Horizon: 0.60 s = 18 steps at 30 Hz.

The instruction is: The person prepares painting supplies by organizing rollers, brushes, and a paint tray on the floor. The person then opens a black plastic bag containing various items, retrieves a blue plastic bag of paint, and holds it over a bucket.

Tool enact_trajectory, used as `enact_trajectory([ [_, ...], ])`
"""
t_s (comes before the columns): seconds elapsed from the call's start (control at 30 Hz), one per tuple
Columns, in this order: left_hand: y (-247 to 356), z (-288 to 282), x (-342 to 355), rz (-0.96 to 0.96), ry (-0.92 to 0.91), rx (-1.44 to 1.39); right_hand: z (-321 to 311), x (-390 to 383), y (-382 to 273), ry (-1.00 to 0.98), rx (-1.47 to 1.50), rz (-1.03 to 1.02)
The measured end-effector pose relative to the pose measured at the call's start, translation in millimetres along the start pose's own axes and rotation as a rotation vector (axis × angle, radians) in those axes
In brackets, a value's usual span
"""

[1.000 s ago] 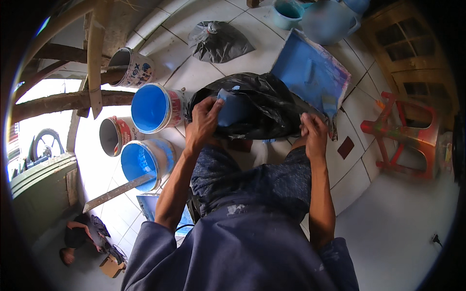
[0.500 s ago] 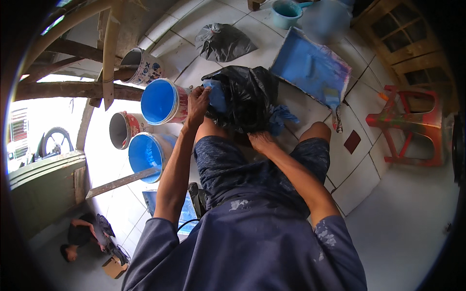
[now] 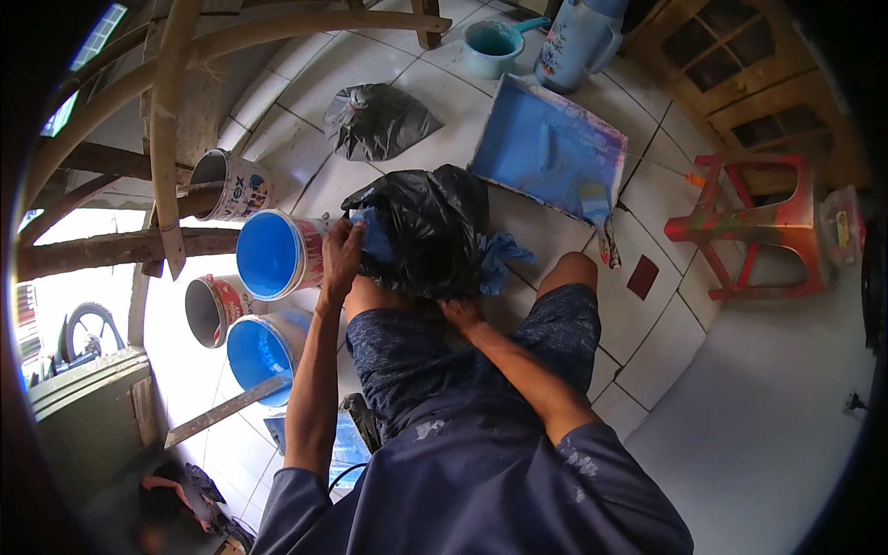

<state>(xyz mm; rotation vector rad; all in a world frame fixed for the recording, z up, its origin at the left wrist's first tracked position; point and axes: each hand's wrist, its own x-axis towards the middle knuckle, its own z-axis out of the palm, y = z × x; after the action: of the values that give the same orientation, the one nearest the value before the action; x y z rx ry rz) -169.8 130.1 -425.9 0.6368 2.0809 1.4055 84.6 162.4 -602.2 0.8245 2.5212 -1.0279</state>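
A black plastic bag [image 3: 449,208], bunched and glossy, sits in front of my knees. At its left side my left hand [image 3: 342,252] is closed, its fingers pinching a limp blue piece [image 3: 376,237], cloth or plastic, that lies against the bag. My right hand [image 3: 461,314] is closed at the bag's near lower edge, with its fingertips hidden under the plastic. Another crumpled blue piece [image 3: 500,263] sticks out at the bag's right side. A paint-coated blue tray [image 3: 546,139] lies beyond the bag, with a paintbrush [image 3: 598,208] on its near right corner.
Left stand several paint buckets, including a blue-lined one [image 3: 268,254] and another with a wooden stick [image 3: 222,412] across it. A tied black bag [image 3: 379,122], a teal dipper [image 3: 492,51] and a flask [image 3: 578,46] stand farther off. Right is a red stool [image 3: 745,227]. Someone crouches lower left.
My view has shifted, so most things sit farther left in the picture. Both hands stay at the bag, the left still on the blue piece. The flask, blurred before, shows clearly.
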Motion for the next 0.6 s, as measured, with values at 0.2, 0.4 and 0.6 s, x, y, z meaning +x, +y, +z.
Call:
enact_trajectory([
  [0.2,-7,0,-2,-0.055,-0.022,0.006,32,-2,-19,0.059,-0.158,-0.016],
  [0.4,-15,-6,0,0.024,0.007,0.082,40,3,-23,0.041,0.096,0.009],
  [0.6,13,1,-8,0.216,0.158,0.467,17,-8,-31,0.035,0.597,0.282],
])
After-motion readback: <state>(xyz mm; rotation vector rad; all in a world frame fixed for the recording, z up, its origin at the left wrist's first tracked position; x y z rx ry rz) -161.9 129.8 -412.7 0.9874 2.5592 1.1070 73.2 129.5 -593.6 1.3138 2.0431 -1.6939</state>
